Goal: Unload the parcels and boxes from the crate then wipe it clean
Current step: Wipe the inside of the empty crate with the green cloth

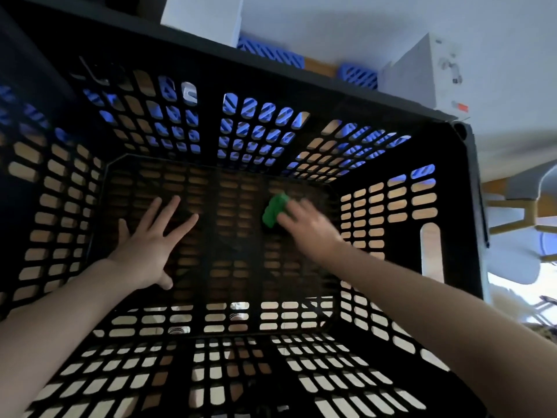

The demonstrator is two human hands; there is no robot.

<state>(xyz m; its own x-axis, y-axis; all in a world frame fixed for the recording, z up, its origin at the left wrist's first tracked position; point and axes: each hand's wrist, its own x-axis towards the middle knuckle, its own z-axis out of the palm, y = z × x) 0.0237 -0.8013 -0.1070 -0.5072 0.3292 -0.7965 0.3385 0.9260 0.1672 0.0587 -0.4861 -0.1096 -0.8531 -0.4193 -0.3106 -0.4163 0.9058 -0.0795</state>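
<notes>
The crate point(452, 152) is black plastic with slotted walls and a slotted floor, and the view looks straight down into it. The wood-coloured surface point(319, 67) shows through the floor slots and beyond the far rim.

**Hands**
- The left hand point(147, 248) is open. The palm faces down and the fingers are spread and straight. It rests on the crate floor in the left half, nearer the left wall than the centre. The forearm enters over the near rim.
- The right hand point(310, 227) grips a green cloth point(274, 211) and holds it against the crate floor. Hand and cloth are in the right half of the floor, towards the far right corner. Motion blur hides the exact finger positions. The cloth protrudes from the hand on the side facing the far wall.
- The two hands are well apart, with the centre strip of the floor between them.

**Items outside the crate**
- A white box point(422, 70) stands just beyond the far rim, near the crate's far right corner. It carries a small printed picture and a red mark on one face.
- A second white box point(205, 16) stands beyond the far rim, further left.
- A blue slotted basket point(271, 54) lies between the two boxes, behind the far wall. It is also visible through the wall slots.
</notes>
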